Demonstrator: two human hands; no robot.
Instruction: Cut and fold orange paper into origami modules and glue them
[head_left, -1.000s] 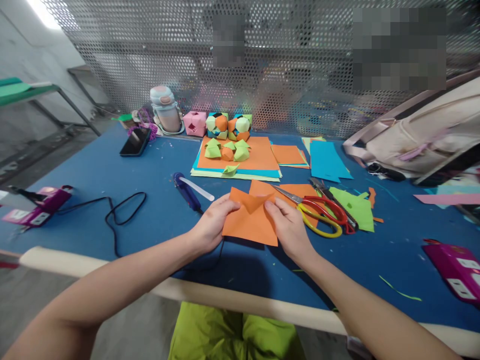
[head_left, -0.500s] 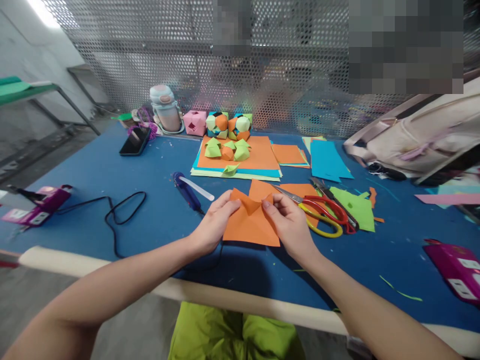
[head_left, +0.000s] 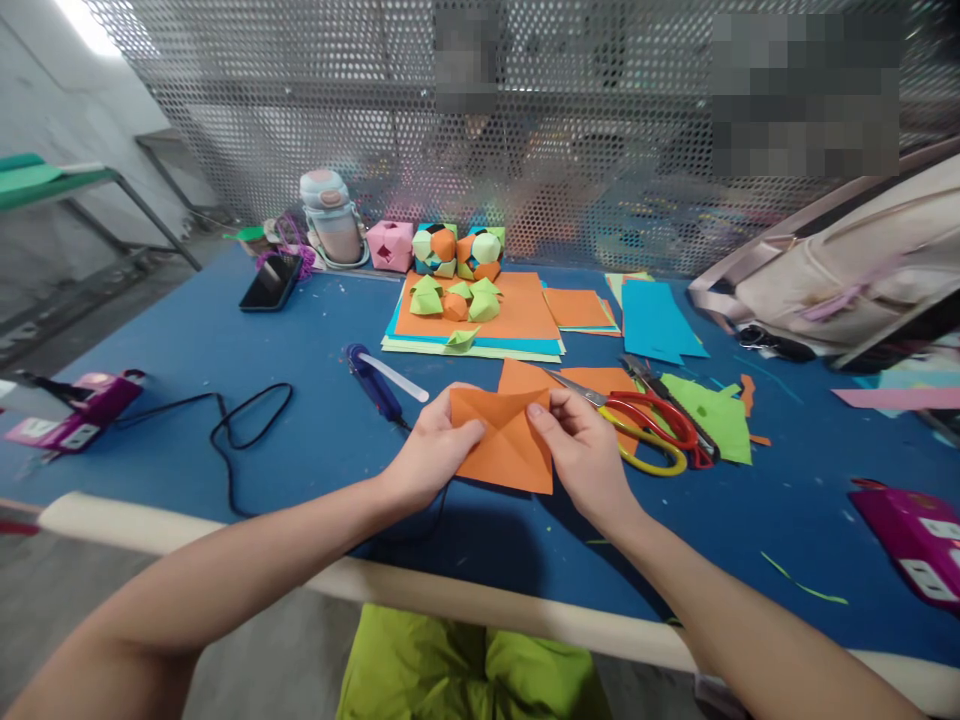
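Between my two hands is a square of orange paper with crossing crease lines, held just above the table's near part. My left hand pinches its left side, thumb on top and fingers behind. On the right side, my right hand grips it the same way. Beyond the square lies more orange paper, partly hidden. Scissors with red and yellow handles rest right of my right hand, partly over that paper. A blue glue gun with a white stick lies left of my left hand.
Folded paper pieces sit on stacked coloured sheets. Behind stand paper balls, a pink paper cube and a bottle. A phone and black cord lie left; green scraps and a bag are right.
The orange square has opened flatter: its upper edge, dipped in the middle before, is now nearly straight and the crossing creases show. Both hands keep hold of it.
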